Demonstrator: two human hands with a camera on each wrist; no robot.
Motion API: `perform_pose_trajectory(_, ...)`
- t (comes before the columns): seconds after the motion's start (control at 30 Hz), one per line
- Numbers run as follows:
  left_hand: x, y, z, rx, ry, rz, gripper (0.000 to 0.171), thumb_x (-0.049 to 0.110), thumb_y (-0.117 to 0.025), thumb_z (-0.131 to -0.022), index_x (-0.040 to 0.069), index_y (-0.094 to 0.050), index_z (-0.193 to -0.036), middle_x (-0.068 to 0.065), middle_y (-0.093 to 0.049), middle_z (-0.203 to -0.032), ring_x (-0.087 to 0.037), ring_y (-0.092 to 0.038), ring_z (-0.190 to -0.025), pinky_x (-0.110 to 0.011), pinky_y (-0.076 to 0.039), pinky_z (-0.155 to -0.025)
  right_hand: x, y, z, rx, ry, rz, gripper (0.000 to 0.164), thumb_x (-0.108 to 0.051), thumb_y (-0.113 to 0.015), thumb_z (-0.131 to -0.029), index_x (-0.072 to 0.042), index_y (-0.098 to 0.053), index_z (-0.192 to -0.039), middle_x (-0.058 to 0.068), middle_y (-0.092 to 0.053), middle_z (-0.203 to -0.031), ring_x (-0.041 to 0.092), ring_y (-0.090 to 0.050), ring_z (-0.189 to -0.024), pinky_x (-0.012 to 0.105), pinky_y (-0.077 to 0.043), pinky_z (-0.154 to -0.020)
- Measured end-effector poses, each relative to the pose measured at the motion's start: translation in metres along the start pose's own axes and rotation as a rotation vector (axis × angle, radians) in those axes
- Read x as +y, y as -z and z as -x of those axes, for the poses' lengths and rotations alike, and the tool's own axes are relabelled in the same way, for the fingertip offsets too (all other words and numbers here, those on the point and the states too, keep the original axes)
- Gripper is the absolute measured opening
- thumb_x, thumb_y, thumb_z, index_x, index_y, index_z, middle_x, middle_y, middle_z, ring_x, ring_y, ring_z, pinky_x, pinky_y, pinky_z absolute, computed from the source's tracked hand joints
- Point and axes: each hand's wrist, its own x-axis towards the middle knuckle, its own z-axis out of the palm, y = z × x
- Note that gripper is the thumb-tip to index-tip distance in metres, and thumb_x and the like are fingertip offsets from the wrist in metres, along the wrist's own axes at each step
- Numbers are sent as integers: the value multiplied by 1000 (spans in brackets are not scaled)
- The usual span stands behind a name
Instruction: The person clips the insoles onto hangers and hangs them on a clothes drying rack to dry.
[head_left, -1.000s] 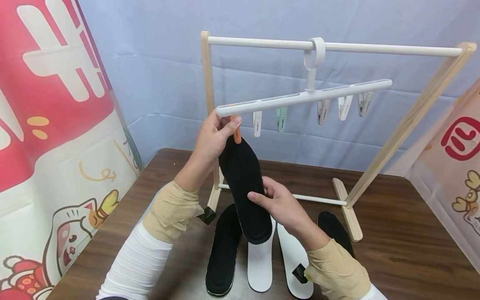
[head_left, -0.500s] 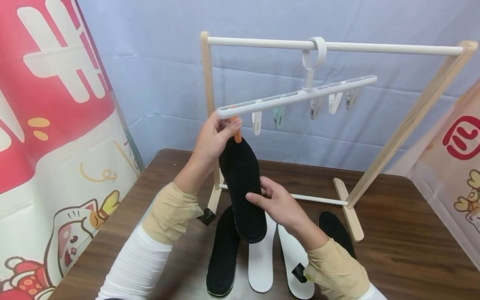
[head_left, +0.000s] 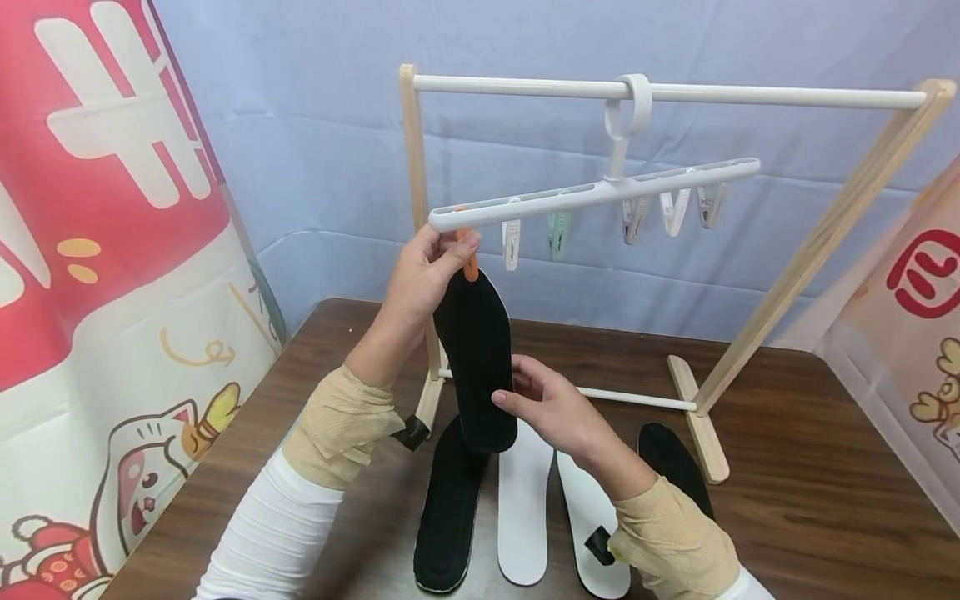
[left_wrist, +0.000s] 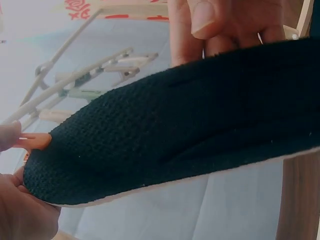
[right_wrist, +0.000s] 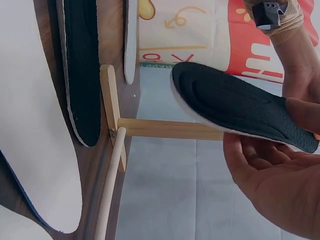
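Around the held black insole (head_left: 476, 367), much is staying out of sight: your left fingers are covering the upper part of the orange clip (head_left: 471, 267) at its 12 o'clock, so you cannot be sure how firmly the clip is biting. The left wrist view is cutting off the insole's far end at 3 o'clock, and its pale underside is showing only as a thin rim there. At 5 o'clock in the head view, your right hand (head_left: 555, 408) is hiding the top of the slanting white insole (head_left: 581, 500), while a black block (head_left: 600, 547) is masking part of its face. At 4 o'clock, your wrist wrap (head_left: 675, 533) is covering the lower end of another black insole (head_left: 670, 454).

Your left hand (head_left: 416, 275) is reaching up to 11 o'clock, its grip pinching the orange clip under the end of the white hanger (head_left: 555, 202). Your right hand is coming in from 4 o'clock, its grip holding the insole's lower half by the edge, thumb lying across the black face and fingers curling behind. The insole is hanging nearly upright above the worktop (head_left: 795, 475), its lower tip overlapping, in the head view, a third black insole (head_left: 446, 525) lying at 6 o'clock.
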Motion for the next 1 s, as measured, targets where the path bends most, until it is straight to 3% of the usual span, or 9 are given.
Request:
perform_pose_trajectory(0.23,0,2,0,6,2,11,28,19,-65,-101,4,-59,-124,1,-59,-75,-20,-59,-80,-35,-42,-103,3,3,1,0,38,28,61,-17,-65,-100,-12,-38,-154,13,-52,-150,34,-50,-138,55,-42,-109)
perform_pose_trajectory(0.5,-1,4,-2,5,16,16,13,21,-66,-100,10,-60,-99,1,-58,-76,-19,-56,-80,-32,-43,-95,10,10,5,6,73,57,57,-15,-65,-100,-12,-41,-151,14,-48,-151,35,-50,-137,53,-43,-109)
perform_pose_trajectory(0.63,0,6,-3,2,21,7,13,21,-67,-99,10,-60,-98,1,-57,-75,-19,-56,-81,-32,-41,-96,12,14,8,15,53,68,57,-18,-65,-100,-13,-42,-151,14,-48,-151,36,-50,-137,55,-43,-108)
perform_pose_trajectory(0.73,1,8,-3,-3,19,1,15,19,-67,-99,7,-63,-106,0,-57,-74,-18,-55,-80,-32,-41,-96,13,16,10,23,49,73,56,-18,-65,-100,-13,-43,-151,13,-49,-150,36,-50,-136,55,-43,-108)
perform_pose_trajectory(0.9,0,12,-3,-12,14,2,35,15,-67,-98,3,-61,-131,0,-58,-72,-16,-56,-78,-30,-42,-97,15,20,12,35,52,77,54,-17,-65,-100,-13,-44,-150,12,-51,-148,35,-52,-134,54,-45,-106)
perform_pose_trajectory(1.0,0,14,-2,-26,7,-2,35,15,-67,-98,3,-62,-130,0,-59,-73,-17,-57,-78,-30,-43,-97,17,25,13,45,59,87,54,-16,-65,-100,-11,-44,-150,14,-51,-147,36,-52,-135,53,-45,-106)
